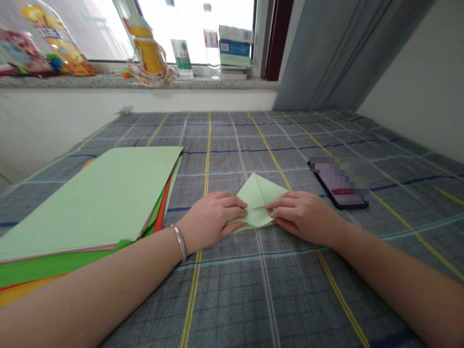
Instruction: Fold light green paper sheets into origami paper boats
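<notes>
Pressing in from opposite sides, the left hand (pixel 212 220) and right hand (pixel 302 215) rest on a folded pale-green origami paper (pixel 255 203), which lies between them on a plaid grey sheet (pixel 232 290). The fingers of each hand lie close together and flat, holding the paper's side edges down. A stack of coloured paper (pixel 83 203) lies just beside the left hand. A smartphone (pixel 339 183) lies near the right hand, its screen pixelated. A metal bangle (pixel 179 242) encircles the left wrist.

The folded paper (pixel 255 205) is pale green; the cloth (pixel 232 290) beneath is grey plaid with yellow and navy lines; the paper stack (pixel 90 198) shows pale green, green and orange.
</notes>
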`<state>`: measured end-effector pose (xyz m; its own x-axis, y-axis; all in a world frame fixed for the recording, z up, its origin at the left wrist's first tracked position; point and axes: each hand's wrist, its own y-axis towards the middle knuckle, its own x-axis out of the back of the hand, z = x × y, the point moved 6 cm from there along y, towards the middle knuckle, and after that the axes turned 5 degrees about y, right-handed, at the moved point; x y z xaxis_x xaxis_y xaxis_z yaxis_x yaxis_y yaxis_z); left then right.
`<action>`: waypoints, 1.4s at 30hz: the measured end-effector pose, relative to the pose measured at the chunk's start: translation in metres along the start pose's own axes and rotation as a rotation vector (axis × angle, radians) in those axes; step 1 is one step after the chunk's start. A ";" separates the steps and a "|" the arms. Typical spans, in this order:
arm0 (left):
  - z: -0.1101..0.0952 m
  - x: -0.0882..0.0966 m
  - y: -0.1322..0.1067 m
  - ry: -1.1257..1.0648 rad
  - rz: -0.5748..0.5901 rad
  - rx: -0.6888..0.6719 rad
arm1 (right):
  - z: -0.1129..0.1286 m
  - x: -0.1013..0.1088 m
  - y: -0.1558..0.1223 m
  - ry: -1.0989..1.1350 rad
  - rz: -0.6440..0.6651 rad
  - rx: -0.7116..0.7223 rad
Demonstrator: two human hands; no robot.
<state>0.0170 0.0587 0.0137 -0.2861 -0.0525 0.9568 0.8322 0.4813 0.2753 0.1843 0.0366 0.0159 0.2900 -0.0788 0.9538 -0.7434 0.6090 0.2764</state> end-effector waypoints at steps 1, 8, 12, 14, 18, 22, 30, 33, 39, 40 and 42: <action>-0.001 0.001 0.001 -0.040 0.005 -0.018 | 0.000 0.000 0.000 0.002 0.001 -0.012; -0.003 0.003 0.001 -0.016 0.006 -0.053 | -0.002 0.002 0.000 0.003 0.046 -0.094; -0.003 0.001 -0.003 0.139 0.037 -0.105 | -0.003 0.004 -0.001 -0.019 0.033 -0.096; -0.003 0.000 -0.004 0.168 0.047 -0.134 | -0.004 0.005 -0.002 -0.024 0.019 -0.097; -0.002 0.001 -0.004 0.128 0.043 -0.116 | -0.005 0.007 -0.002 -0.022 0.003 -0.110; -0.001 0.001 -0.002 0.024 0.026 -0.020 | -0.007 0.004 -0.002 -0.017 0.029 -0.154; 0.006 -0.003 0.003 -0.011 -0.001 0.097 | -0.018 0.003 -0.002 -0.152 -0.056 -0.275; 0.009 -0.004 0.003 -0.023 -0.022 0.159 | -0.020 0.003 0.001 -0.171 -0.078 -0.284; 0.012 -0.004 0.004 -0.055 -0.011 0.199 | -0.022 0.002 0.001 -0.101 -0.057 -0.235; 0.013 -0.004 0.004 -0.061 -0.011 0.205 | -0.023 0.002 0.001 -0.090 -0.058 -0.233; 0.014 -0.004 0.005 -0.073 -0.018 0.215 | -0.024 0.003 0.000 -0.088 -0.064 -0.229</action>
<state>0.0151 0.0736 0.0099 -0.3400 -0.0033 0.9404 0.7084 0.6569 0.2584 0.1996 0.0549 0.0154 0.2714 -0.1856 0.9444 -0.5664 0.7625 0.3126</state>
